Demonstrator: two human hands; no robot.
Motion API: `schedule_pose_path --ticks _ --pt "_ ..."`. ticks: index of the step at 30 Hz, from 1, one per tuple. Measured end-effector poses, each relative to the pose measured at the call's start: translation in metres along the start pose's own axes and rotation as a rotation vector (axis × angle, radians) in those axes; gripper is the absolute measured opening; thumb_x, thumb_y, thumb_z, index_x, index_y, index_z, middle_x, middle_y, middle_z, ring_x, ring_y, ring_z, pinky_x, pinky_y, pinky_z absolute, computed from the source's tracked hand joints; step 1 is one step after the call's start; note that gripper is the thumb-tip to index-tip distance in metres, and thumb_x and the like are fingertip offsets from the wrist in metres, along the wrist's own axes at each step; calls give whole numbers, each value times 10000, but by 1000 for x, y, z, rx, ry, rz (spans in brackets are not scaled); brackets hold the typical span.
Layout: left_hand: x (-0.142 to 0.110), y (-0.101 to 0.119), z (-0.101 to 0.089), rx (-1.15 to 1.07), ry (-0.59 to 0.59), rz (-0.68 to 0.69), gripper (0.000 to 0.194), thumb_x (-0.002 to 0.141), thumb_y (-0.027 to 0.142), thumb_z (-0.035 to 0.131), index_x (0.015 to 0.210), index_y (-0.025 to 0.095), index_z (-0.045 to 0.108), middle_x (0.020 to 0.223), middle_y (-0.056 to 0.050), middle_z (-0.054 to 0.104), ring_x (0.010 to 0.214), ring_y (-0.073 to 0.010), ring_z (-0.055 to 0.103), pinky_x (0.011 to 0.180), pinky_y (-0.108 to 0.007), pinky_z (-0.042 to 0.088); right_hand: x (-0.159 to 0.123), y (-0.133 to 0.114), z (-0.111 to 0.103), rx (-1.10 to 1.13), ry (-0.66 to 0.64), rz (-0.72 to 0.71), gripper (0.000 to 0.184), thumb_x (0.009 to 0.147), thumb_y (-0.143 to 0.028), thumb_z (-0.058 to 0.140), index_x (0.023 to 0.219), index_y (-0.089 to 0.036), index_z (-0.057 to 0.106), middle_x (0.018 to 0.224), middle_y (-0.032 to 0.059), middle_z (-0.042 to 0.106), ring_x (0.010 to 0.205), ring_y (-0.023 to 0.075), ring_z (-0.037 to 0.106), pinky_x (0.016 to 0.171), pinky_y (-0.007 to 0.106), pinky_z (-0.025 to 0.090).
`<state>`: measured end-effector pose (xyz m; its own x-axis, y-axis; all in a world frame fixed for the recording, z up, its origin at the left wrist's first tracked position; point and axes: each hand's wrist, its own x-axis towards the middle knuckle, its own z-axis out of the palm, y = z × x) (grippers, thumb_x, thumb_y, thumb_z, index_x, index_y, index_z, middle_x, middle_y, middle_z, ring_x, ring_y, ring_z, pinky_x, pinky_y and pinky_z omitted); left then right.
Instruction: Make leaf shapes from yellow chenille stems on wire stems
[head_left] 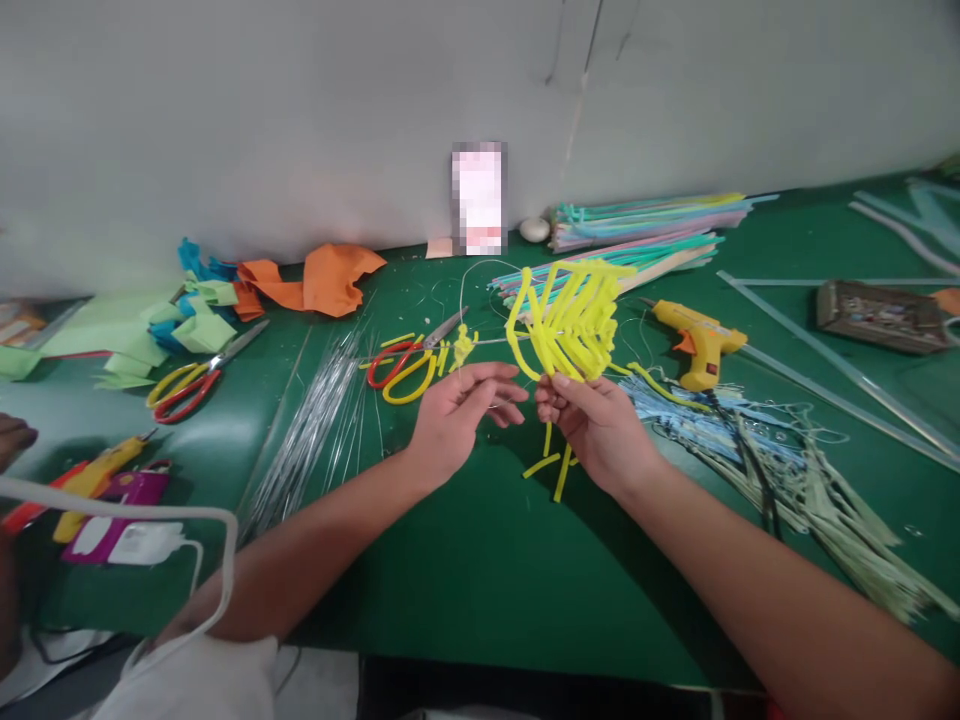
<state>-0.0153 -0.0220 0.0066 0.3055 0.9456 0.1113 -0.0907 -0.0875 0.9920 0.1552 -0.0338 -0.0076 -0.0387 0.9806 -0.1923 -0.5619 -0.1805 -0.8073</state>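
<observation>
My right hand (592, 420) pinches the lower end of a bunch of bright yellow pipe cleaners (577, 320), bent into V shapes in a leaf-like row. Loose yellow ends hang below its fingers. My left hand (469, 410) is beside it, fingers curled, with a thin wire (460, 290) that seems to run between thumb and fingers and loops up behind. Its exact grip is hard to see. Just behind my left hand lie scissors (405, 365) with red and yellow handles and small yellow pipe cleaner pieces (465, 345).
Silver wires (315, 420) lie left; a yellow glue gun (701, 340), blue and green tasselled strands (780, 460) and a brown box (881, 315) are right. Behind are pipe cleaner bundles (652, 220) and a phone (478, 200) against the wall. Another person's hand (15, 437) shows far left.
</observation>
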Motion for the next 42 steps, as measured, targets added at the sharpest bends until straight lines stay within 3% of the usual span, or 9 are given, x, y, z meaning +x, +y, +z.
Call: schedule_pose_path --ticks 9,18,27,34,36,38,40,42 --pt "6 -4 -3 -66 5 -51 205 906 237 507 1056 142 608 833 -49 725 627 -140 692 610 -288 547 0 -3 -2 -33 -10 -25 175 685 -344 805 741 -185 758 684 26 692 617 108 609 575 216 505" --pt "10 -6 -8 -41 3 -49 211 895 210 485 1047 145 616 856 -45 713 618 -127 683 601 -271 539 2 -3 -6 -183 63 -14 203 640 -318 836 734 -167 738 680 23 695 574 121 615 580 256 514" --pt "19 -7 -21 12 -7 -82 261 873 189 479 1079 155 636 969 -59 711 692 -134 696 673 -286 563 -1 -10 -7 -301 -109 23 184 769 -330 740 742 -155 688 669 23 673 530 130 605 527 265 478" --pt "28 0 -30 89 -31 -113 322 873 382 574 1106 163 612 949 -66 710 676 -135 682 639 -265 532 0 -11 -6 -334 -83 -36 214 785 -348 734 710 -165 651 634 -1 631 518 104 569 519 243 458" --pt "31 6 -39 212 -54 -68 378 895 460 525 1116 166 609 967 -88 712 722 -156 686 649 -274 528 0 -12 -6 -304 -44 -53 203 781 -342 737 720 -166 655 638 -4 624 529 101 567 526 239 463" --pt "36 13 -53 505 -21 19 375 921 468 460 1083 177 633 966 -99 715 772 -177 681 691 -296 525 1 -12 -5 -259 11 -72 193 769 -338 747 734 -168 663 641 -4 622 537 100 564 532 238 471" --pt "41 20 -69 1049 96 66 258 869 389 540 989 201 671 886 -89 711 790 -210 661 718 -328 514 1 -13 -5 -213 65 -91 190 758 -336 756 746 -167 672 647 -3 622 541 97 560 536 236 477" --pt "46 23 -84 1514 120 -89 165 767 342 627 803 189 677 792 -108 689 744 -257 646 652 -354 501 2 -12 -5 -175 100 -99 185 747 -329 765 760 -165 682 653 -2 623 547 93 556 536 232 479"
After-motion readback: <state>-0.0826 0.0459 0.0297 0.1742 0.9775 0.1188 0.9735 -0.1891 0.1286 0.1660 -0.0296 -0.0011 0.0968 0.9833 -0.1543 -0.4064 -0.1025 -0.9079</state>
